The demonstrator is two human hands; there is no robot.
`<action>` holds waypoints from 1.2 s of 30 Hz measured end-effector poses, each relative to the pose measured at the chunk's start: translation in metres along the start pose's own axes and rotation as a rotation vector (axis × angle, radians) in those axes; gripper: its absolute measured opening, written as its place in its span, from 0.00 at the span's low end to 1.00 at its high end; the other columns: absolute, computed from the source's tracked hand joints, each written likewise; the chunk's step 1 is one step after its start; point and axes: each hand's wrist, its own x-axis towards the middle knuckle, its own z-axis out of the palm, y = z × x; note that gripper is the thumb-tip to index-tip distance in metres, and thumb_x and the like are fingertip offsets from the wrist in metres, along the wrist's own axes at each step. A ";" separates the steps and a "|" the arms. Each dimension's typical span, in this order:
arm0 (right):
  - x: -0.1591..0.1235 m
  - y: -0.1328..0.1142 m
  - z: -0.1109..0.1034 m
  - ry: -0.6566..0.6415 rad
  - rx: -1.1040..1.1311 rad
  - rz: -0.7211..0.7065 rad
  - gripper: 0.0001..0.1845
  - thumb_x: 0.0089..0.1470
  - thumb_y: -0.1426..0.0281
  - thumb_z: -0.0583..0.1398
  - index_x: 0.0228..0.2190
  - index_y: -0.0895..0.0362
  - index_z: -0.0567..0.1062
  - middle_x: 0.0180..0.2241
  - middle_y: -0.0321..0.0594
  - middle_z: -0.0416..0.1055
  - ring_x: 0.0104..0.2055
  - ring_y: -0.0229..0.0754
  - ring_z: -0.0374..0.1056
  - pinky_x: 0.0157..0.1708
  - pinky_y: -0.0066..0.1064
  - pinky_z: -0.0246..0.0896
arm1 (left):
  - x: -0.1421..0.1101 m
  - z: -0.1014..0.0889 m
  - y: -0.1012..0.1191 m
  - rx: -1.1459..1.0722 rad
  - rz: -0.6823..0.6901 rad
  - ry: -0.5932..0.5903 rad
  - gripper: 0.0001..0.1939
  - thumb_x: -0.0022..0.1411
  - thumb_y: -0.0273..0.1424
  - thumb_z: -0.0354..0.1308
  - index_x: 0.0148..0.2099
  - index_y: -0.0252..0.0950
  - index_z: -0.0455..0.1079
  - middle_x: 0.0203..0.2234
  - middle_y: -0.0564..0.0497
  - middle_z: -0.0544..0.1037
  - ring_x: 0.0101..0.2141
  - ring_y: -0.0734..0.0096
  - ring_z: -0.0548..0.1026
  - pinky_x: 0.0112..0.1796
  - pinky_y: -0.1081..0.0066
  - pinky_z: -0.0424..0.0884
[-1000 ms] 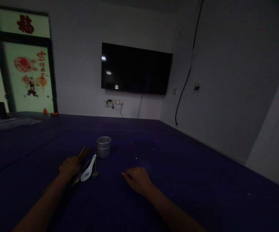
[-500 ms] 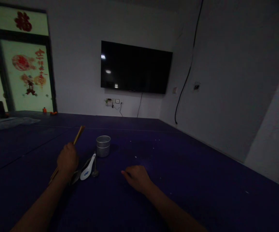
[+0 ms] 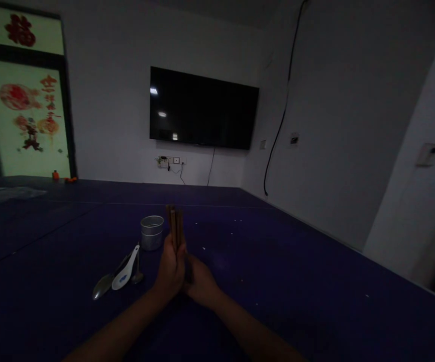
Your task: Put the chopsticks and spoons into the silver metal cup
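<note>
My left hand [image 3: 171, 266] is closed round a bundle of wooden chopsticks [image 3: 176, 227], held nearly upright in front of me. My right hand [image 3: 199, 281] meets it from the right, its partly hidden fingers closed at the bundle's lower part. Left of my hands lie a white soup spoon [image 3: 125, 271] with a blue mark, a metal spoon [image 3: 103, 286] and a small metal ladle [image 3: 137, 277], close together on the purple surface [image 3: 296, 291]. Just behind them stands a metal cup [image 3: 152, 234], upright, near the chopsticks' left side.
Small white scraps dot the surface to the right of my hands. Across the room a black television [image 3: 202, 108] hangs on the wall above some sockets. A black cable [image 3: 286, 100] runs down the wall. Orange items [image 3: 55, 175] sit by the decorated door [image 3: 25, 115].
My left hand has brought the chopsticks rightward from beside the spoons and turned them upright. My right hand has moved left to meet them. The view has shifted slightly right.
</note>
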 end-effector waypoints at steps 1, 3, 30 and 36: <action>0.000 0.000 0.002 -0.027 0.054 -0.006 0.29 0.48 0.69 0.57 0.53 0.53 0.60 0.45 0.42 0.70 0.42 0.42 0.68 0.39 0.30 0.62 | -0.002 0.004 0.002 -0.041 -0.020 -0.016 0.20 0.62 0.40 0.39 0.53 0.35 0.55 0.38 0.46 0.70 0.39 0.66 0.70 0.40 0.66 0.67; -0.001 0.001 0.006 -0.054 0.129 -0.001 0.22 0.50 0.71 0.55 0.49 0.55 0.65 0.39 0.41 0.73 0.37 0.41 0.69 0.35 0.28 0.63 | -0.005 0.008 0.000 -0.095 -0.061 -0.046 0.19 0.62 0.40 0.39 0.52 0.36 0.56 0.39 0.46 0.70 0.40 0.66 0.70 0.40 0.67 0.67; -0.006 0.006 0.008 -0.098 -0.052 0.100 0.16 0.50 0.77 0.52 0.41 0.58 0.72 0.41 0.44 0.71 0.43 0.42 0.67 0.42 0.29 0.59 | -0.018 -0.003 -0.019 0.151 -0.009 -0.369 0.21 0.62 0.41 0.39 0.51 0.36 0.59 0.41 0.44 0.72 0.41 0.63 0.72 0.41 0.66 0.67; -0.006 0.000 0.003 -0.067 -0.081 0.115 0.16 0.50 0.75 0.52 0.42 0.58 0.70 0.41 0.45 0.71 0.44 0.43 0.67 0.42 0.30 0.59 | -0.013 -0.005 -0.022 0.169 -0.073 -0.367 0.22 0.62 0.43 0.38 0.49 0.35 0.60 0.36 0.44 0.74 0.36 0.62 0.73 0.37 0.66 0.67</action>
